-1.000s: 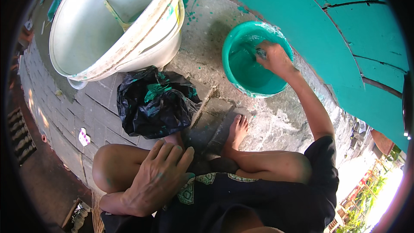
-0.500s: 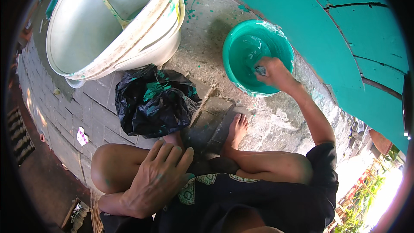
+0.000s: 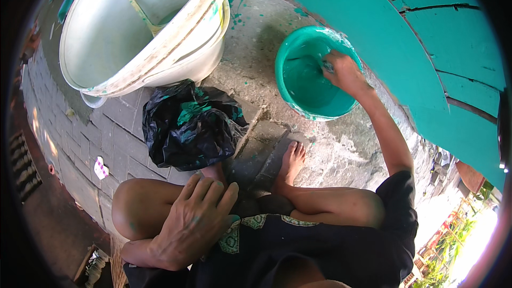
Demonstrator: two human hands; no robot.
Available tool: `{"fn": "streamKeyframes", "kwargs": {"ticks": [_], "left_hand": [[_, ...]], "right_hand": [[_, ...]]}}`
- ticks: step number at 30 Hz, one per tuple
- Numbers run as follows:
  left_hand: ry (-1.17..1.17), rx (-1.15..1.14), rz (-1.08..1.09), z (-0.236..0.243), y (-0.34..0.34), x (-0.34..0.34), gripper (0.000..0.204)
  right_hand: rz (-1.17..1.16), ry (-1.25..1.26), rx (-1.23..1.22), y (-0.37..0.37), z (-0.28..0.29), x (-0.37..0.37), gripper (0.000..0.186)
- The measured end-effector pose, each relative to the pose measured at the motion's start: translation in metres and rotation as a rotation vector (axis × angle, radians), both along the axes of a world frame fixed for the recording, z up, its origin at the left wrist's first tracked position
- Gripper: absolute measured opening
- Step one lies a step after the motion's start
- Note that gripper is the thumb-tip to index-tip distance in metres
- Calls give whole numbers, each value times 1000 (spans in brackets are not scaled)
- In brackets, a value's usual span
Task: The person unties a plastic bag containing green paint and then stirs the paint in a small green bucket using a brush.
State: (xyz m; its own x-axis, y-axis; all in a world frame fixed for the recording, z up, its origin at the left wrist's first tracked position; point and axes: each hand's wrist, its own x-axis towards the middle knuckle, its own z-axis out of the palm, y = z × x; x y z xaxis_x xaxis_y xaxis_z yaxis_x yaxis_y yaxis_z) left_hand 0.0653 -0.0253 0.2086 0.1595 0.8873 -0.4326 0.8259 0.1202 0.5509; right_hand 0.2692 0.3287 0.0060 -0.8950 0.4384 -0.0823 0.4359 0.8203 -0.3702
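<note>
A green bucket (image 3: 282, 74) of wet green paint (image 3: 306, 82) stands right of the middle, its rim smeared with pale and green paint. My right hand (image 3: 344, 73) is inside the far right of its mouth, fingers closed round a short greyish, paint-marked grip (image 3: 327, 66). The held tool's lower part is hidden by the hand and paint, so its kind does not show. My left hand (image 3: 197, 221) lies back up over my left leg near the knee, fingers loosely stretched and slightly bent, with nothing in it. Green paint spots its fingers.
A large white tub (image 3: 160, 69) tilts at the upper left, a paint-smeared stick (image 3: 141, 12) inside it. Below it sits a crumpled black plastic bag (image 3: 181, 138) with green paint on it. A green-painted wooden surface (image 3: 373, 48) edges the right. My bare foot (image 3: 293, 160) rests before the bucket.
My right hand has moved slightly up and right within the bucket, the grip still held, and the paint surface has shifted. The left hand has stayed in place.
</note>
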Motion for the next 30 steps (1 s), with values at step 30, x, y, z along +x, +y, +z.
{"fn": "streamKeyframes", "kwargs": {"ticks": [30], "left_hand": [[10, 26, -6, -1, 1, 1, 52]], "right_hand": [[-80, -117, -57, -9, -2, 17, 28]]}}
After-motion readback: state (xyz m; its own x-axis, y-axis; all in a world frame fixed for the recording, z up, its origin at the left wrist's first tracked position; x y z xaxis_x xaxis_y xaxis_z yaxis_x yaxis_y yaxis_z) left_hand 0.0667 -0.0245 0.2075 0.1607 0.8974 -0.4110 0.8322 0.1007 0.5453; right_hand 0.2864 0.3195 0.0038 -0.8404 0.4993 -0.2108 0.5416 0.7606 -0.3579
